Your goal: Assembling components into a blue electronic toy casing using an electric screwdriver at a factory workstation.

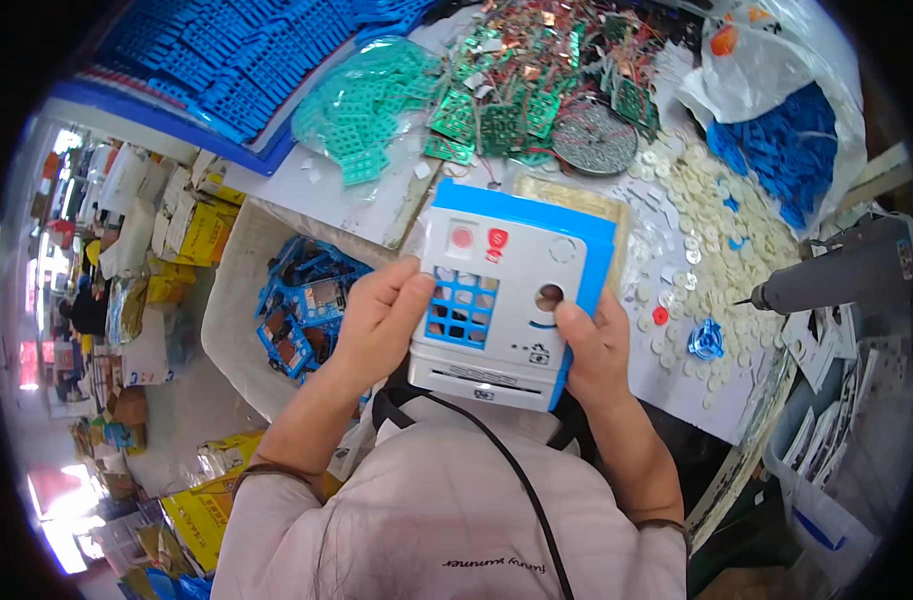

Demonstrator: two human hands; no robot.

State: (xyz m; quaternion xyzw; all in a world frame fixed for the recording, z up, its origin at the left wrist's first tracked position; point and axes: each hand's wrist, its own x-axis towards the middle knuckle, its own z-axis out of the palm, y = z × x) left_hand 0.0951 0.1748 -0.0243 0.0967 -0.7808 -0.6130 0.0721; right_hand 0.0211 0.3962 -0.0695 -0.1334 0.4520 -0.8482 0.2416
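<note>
Between my two hands is a white and blue toy money-bank front panel (522, 265), tilted up with its printed face toward me. It has a blue grid of square keypad openings, a round hole at the right and a slot along the lower edge. My left hand (385, 318) grips the left edge beside the grid, thumb on the face. My right hand (597, 345) holds the right edge, its thumb near the round hole. The fingers behind the panel are hidden. A blue knob-like piece (706, 340) lies on the table to the right of my right hand.
A grey electric screwdriver (827, 282) points in from the right over scattered white discs (692, 190). Wired green circuit boards (502, 128), bagged green keypads (362, 115) and a blue tray (267, 160) lie beyond. A white bin (232, 300) of blue assemblies stands left.
</note>
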